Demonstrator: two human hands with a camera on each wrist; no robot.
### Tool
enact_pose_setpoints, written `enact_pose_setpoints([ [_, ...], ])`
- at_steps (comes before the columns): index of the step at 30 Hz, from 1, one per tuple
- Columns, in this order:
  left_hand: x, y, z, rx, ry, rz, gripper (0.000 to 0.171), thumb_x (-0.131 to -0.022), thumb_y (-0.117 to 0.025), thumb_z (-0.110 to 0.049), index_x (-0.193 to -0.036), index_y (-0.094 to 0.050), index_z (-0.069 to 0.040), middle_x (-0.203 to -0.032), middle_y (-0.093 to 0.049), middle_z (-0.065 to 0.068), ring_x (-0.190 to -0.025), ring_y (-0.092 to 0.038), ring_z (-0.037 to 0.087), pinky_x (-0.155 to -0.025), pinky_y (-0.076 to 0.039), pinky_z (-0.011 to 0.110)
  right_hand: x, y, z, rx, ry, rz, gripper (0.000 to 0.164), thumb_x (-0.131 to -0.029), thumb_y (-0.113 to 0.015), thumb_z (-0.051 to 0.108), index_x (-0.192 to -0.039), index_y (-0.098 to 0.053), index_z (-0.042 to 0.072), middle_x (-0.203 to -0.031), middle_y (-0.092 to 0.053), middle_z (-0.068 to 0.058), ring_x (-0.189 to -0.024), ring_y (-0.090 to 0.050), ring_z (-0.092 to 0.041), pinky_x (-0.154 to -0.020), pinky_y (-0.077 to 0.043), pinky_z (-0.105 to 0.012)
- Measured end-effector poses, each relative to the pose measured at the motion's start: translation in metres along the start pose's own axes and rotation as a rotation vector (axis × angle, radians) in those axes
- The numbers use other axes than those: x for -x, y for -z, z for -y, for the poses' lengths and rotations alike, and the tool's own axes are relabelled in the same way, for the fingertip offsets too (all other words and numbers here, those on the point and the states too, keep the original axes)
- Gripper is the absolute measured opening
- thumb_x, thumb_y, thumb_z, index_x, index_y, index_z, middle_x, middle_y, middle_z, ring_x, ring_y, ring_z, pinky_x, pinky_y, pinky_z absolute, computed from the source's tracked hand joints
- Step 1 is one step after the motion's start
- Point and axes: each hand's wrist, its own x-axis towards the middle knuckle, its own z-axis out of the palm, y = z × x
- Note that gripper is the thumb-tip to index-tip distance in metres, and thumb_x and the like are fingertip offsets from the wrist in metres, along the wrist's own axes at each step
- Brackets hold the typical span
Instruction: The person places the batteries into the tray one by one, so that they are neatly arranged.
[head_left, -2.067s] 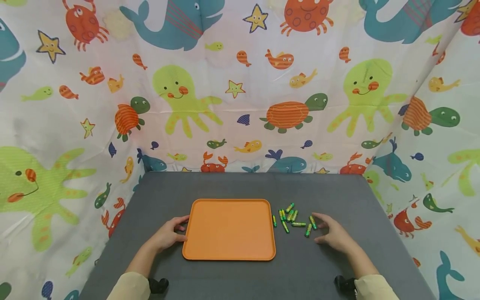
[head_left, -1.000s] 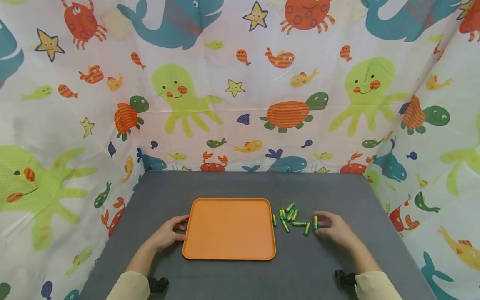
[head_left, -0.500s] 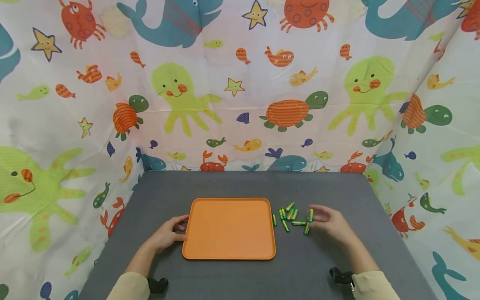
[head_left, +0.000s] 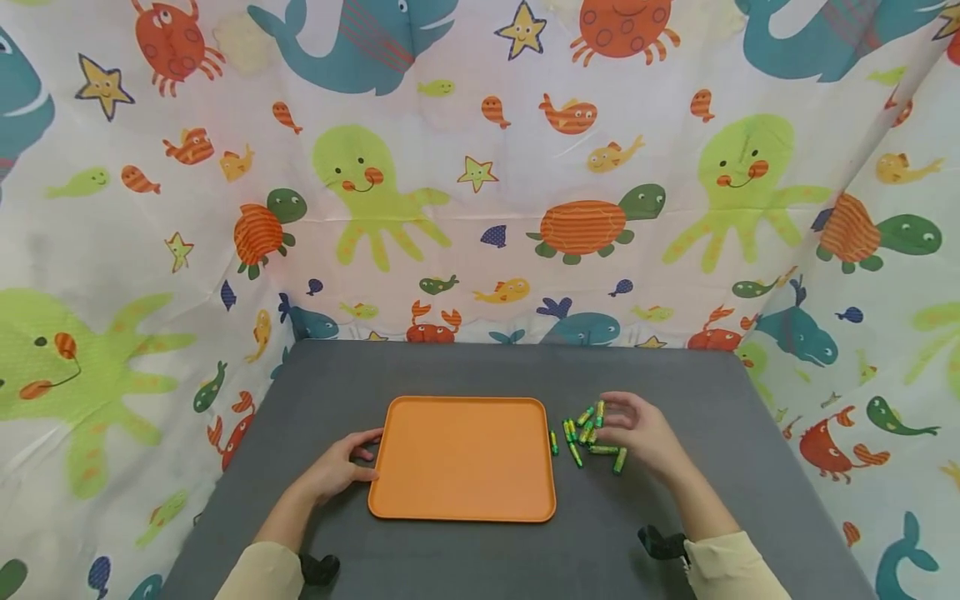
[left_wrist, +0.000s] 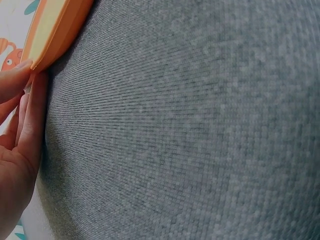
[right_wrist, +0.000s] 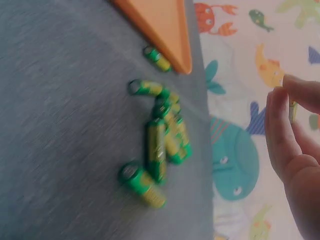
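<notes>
While fingers (right_wrist: 281, 125) pinch one battery (head_left: 599, 414), others (head_left: 619, 461) lie (nearby).

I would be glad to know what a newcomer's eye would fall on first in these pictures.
Probably the backdrop, covered in bright sea animals and rising behind the gray table. Next would come the orange tray near the table's middle, with a loose scatter of green-and-yellow batteries just right of it. A closer look finds one battery pinched in the right grip, raised off the table.
</notes>
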Motion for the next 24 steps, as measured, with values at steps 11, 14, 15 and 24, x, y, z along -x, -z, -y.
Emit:
enact_pose_setpoints([
  [11,-0.001,-0.002,-0.001,0.011,0.014,-0.001,0.080,-0.080,-0.081,-0.001,-0.150,-0.050,-0.020,-0.145,-0.048,0.010,-0.110,-0.052,0.026,-0.084,-0.052,0.034,-0.018,-0.026,0.027,0.009,-0.035,0.033,0.057,-0.087,-0.078,0.010,-0.140,-0.055,0.008,-0.142,-0.055,-0.020,-0.122,-0.062,-0.037,-0.089,-0.056,-0.049],
  [14,-0.001,-0.002,-0.001,-0.006,0.015,-0.005,0.079,-0.080,-0.081,-0.002,-0.150,-0.050,-0.021,-0.144,-0.049,0.010,-0.110,-0.052,0.026,-0.086,-0.052,0.035,-0.019,-0.033,0.030,0.009,-0.035,0.031,0.056,-0.088,-0.077,0.009,-0.139,-0.056,0.008,-0.140,-0.057,-0.019,-0.119,-0.063,-0.036,-0.089,-0.056,-0.049],
  [15,-0.001,-0.003,-0.001,-0.011,0.017,-0.008,0.079,-0.080,-0.081,-0.002,-0.150,-0.050,-0.021,-0.144,-0.049,0.010,-0.110,-0.052,0.026,-0.086,-0.052,0.036,-0.019,-0.035,0.031,0.014,-0.029,0.030,0.056,-0.088,-0.077,0.009,-0.139,-0.055,0.007,-0.140,-0.056,-0.019,-0.119,-0.063,-0.036,-0.089,-0.056,-0.046],
  [24,-0.001,-0.004,0.000,-0.010,0.029,-0.010,0.078,-0.081,-0.081,-0.003,-0.150,-0.050,-0.023,-0.144,-0.049,0.009,-0.109,-0.052,0.026,-0.085,-0.052,0.035,-0.024,-0.061,0.036,0.019,-0.023,0.012,0.052,-0.086,-0.079,0.008,-0.134,-0.060,0.009,-0.134,-0.061,-0.017,-0.111,-0.068,-0.029,-0.083,-0.058,-0.035],
])
